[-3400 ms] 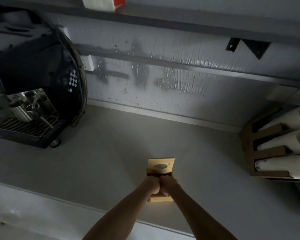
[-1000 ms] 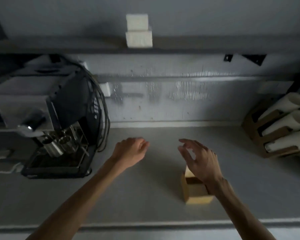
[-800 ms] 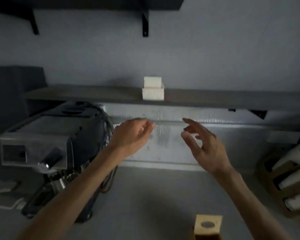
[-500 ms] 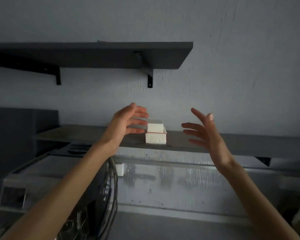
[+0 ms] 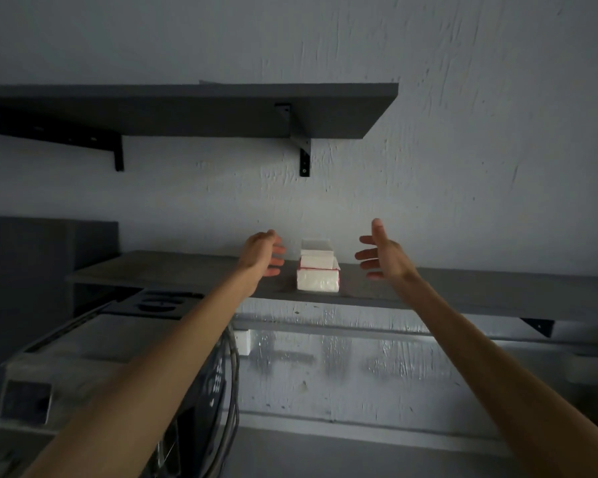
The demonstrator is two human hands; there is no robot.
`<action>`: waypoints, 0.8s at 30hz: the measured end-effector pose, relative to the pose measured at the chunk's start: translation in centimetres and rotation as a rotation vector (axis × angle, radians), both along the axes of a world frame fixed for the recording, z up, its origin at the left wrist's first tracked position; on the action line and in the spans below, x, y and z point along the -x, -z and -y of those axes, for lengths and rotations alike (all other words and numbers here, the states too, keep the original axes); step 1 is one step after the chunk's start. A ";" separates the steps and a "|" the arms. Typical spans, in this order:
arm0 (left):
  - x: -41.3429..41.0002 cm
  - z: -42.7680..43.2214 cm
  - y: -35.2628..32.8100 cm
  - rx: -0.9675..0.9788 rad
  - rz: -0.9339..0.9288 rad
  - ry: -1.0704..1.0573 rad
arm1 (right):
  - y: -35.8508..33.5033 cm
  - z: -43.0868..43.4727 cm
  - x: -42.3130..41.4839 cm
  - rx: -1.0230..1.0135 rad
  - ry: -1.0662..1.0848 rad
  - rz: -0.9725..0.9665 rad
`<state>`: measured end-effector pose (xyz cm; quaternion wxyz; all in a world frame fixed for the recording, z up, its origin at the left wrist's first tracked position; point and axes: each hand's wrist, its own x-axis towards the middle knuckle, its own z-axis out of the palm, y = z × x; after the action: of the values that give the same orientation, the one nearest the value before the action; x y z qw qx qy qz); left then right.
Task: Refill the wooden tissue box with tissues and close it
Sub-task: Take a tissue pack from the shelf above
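Observation:
A small stack of white tissue packs point(image 5: 317, 267) with red trim sits on the lower grey wall shelf point(image 5: 463, 291). My left hand point(image 5: 261, 253) is raised just left of the stack, fingers apart, not touching it. My right hand point(image 5: 380, 255) is open to the right of the stack, palm facing inward, with a gap between it and the packs. Both hands hold nothing. The wooden tissue box is out of view below the frame.
A coffee machine point(image 5: 94, 367) with cables stands at the lower left under the shelf. An upper dark shelf point(image 5: 194, 108) on black brackets hangs above. The counter edge point(image 5: 325, 457) shows at the bottom.
Both hands left the wooden box on the counter and rose toward the shelf. My view tilted up, so the box dropped out of sight and the hands now flank the tissue packs.

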<state>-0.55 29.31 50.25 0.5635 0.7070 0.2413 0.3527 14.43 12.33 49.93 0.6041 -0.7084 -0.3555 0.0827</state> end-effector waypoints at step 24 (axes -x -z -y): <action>-9.8 -2.7 -0.2 0.316 -0.194 0.006 | 0.8 -11.6 -2.5 0.352 0.379 0.097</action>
<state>9.28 31.97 50.47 0.6426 0.6412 0.3449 0.2389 16.91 23.91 49.16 0.4584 -0.8597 -0.2252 -0.0056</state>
